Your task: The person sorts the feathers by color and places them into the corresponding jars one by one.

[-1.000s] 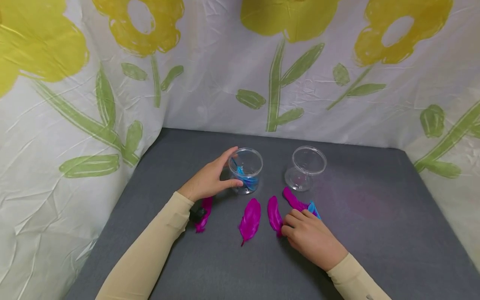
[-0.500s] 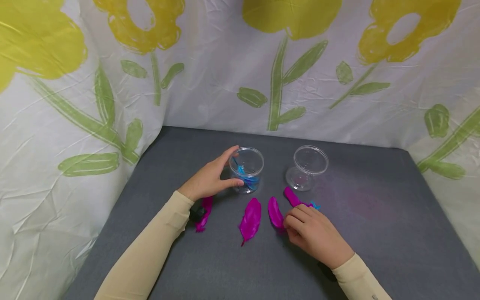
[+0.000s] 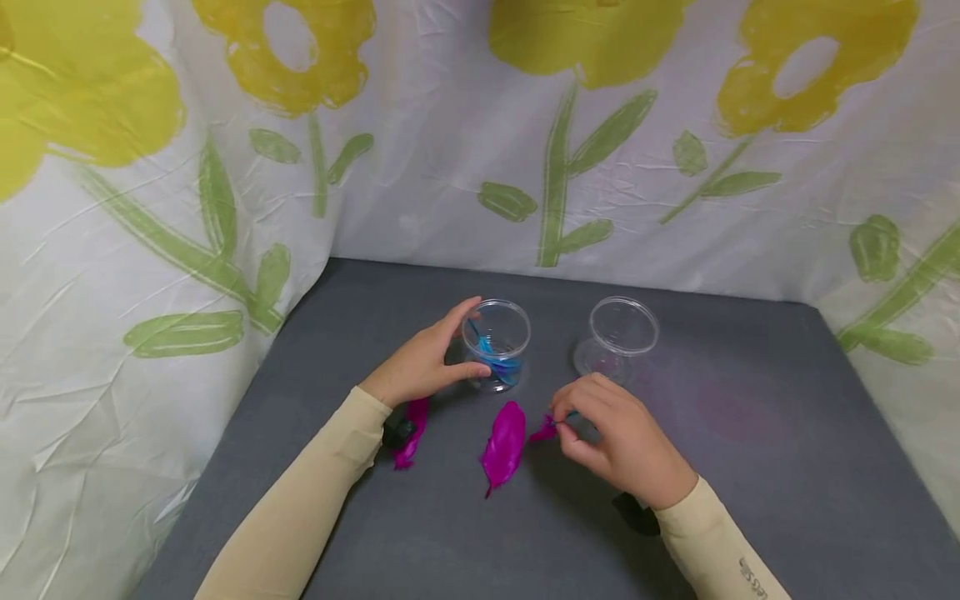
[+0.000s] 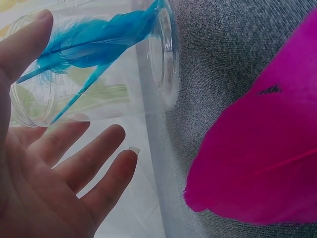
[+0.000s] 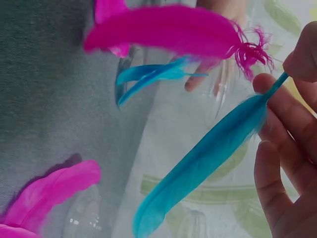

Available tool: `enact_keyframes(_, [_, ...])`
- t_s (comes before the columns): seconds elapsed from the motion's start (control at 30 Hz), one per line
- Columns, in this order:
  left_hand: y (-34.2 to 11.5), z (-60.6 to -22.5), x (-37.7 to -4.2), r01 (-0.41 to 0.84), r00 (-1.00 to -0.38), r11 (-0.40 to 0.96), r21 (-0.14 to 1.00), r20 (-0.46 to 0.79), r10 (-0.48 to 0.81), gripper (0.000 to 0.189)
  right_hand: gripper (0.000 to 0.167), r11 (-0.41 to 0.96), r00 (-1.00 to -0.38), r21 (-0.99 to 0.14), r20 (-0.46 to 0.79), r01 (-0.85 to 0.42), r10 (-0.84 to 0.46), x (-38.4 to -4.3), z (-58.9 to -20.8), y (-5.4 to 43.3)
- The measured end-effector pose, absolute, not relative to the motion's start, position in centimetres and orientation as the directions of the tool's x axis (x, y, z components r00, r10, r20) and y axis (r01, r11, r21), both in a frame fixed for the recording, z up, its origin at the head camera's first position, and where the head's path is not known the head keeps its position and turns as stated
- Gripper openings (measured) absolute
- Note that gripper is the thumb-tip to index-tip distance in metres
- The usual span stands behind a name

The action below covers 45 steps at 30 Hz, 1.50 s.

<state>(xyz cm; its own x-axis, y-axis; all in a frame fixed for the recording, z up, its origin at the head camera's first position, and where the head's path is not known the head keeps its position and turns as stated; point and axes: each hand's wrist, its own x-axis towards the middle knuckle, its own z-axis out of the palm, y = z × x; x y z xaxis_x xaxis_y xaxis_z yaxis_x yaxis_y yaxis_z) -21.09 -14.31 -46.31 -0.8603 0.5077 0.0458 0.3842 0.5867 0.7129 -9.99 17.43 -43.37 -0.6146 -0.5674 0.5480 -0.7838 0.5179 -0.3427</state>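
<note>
My left hand (image 3: pixel 420 367) grips a clear jar (image 3: pixel 517 337) standing on the table, thumb on the near side. Blue feathers (image 4: pixel 94 42) lean inside it. My right hand (image 3: pixel 618 437), raised to the jar's right, pinches a blue feather (image 5: pixel 208 148) by its quill between thumb and index finger. A magenta feather (image 5: pixel 163 32) with a frayed base is close to those fingertips; whether they hold it too, I cannot tell. Another magenta feather (image 3: pixel 504 446) lies flat in front of the jar, and one more (image 3: pixel 411 433) lies partly under my left wrist.
A second clear container (image 3: pixel 624 325) stands at the back right, partly behind my right hand. More magenta feathers (image 5: pixel 59 188) show on the grey table (image 3: pixel 750 467) in the right wrist view. A flower-printed white cloth (image 3: pixel 435 208) hangs behind and at the sides.
My right hand has lifted from the table and turned, bringing up the blue feather. The magenta feather beside it has left its earlier place. My left hand stays on the jar.
</note>
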Motion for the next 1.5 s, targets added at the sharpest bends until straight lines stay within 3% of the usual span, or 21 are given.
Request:
enact_keyframes(0.33, [-14.2,-45.7,-21.3,0.386,-0.86,0.594,0.706,0.043,0.508,0.106,0.021,0.561,-0.658,-0.358,0.521,-0.746,-0.543,-10.1,-42.9,17.5])
enact_keyframes(0.6, [-14.9,-45.6,-21.4,0.382,-0.867,0.595,0.708,0.05,0.496,0.107,0.019,0.557,-0.649,-0.348,0.526,-0.754,-0.549,-10.8,-42.3,17.2])
enact_keyframes(0.87, [-15.1,-45.6,-21.4,0.386,-0.867,0.601,0.7,0.054,0.495,0.106,0.018,0.495,-0.572,-0.314,0.605,-0.81,-0.553,-11.9,-40.8,16.2])
enact_keyframes(1.03, [-15.0,-45.7,-21.4,0.395,-0.866,0.604,0.692,0.06,0.497,0.106,0.02,0.437,-0.557,-0.355,0.63,-0.827,-0.541,-12.7,-39.8,15.1])
enact_keyframes(1.33, [-14.7,-46.2,-21.1,0.413,-0.854,0.572,0.709,0.085,0.513,0.105,0.025,0.39,-0.643,-0.511,0.616,-0.766,-0.455,-14.1,-39.3,13.3])
enact_keyframes(1.5, [-14.5,-46.4,-20.9,0.417,-0.851,0.587,0.694,0.071,0.52,0.105,0.016,0.323,-0.687,-0.609,0.604,-0.725,-0.403,-14.9,-38.9,12.0])
